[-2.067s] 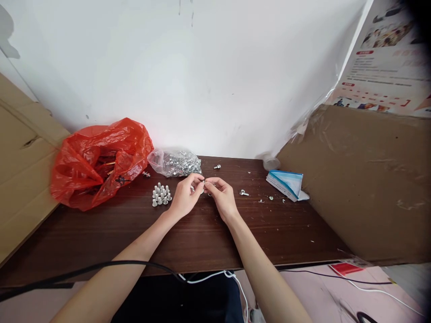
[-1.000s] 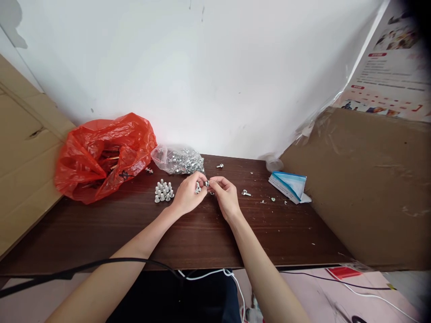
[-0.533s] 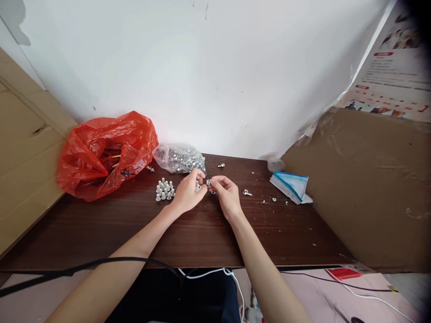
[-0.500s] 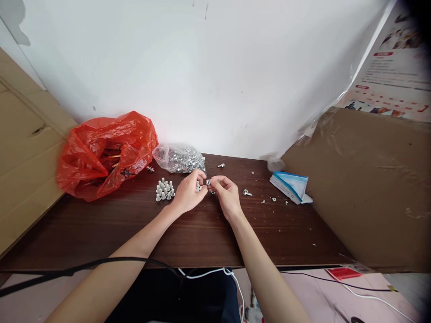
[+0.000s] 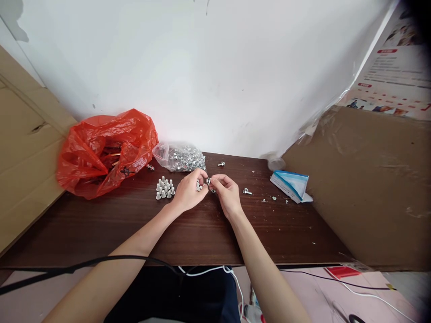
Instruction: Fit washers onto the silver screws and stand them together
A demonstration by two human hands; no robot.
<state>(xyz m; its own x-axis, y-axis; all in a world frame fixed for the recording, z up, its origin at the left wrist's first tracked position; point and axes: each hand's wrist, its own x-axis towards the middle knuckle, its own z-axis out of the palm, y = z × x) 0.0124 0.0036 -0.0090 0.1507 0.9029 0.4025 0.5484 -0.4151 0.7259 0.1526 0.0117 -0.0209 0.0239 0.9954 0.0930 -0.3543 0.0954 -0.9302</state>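
Observation:
My left hand and my right hand meet fingertip to fingertip above the table. Between them is a small shiny metal bolt, apparently with a washer on it; the fingers hide much of it. Right thumb and index finger pinch it from one side, while the curled left fingers and thumb close on it from the other. Several silver pieces show behind the left fingers, partly hidden. Just left of that hand, several bolts stand head down in a tight group.
A clear bag of metal fasteners lies by the wall, beside a red plastic bag. Loose bolts lie behind and right of my hands. A blue-white packet sits near the cardboard. A black cable crosses my left forearm.
Both hands keep nearly the same place around the bolt. The bolt looks slightly turned between the fingertips. The whole view has shifted very slightly.

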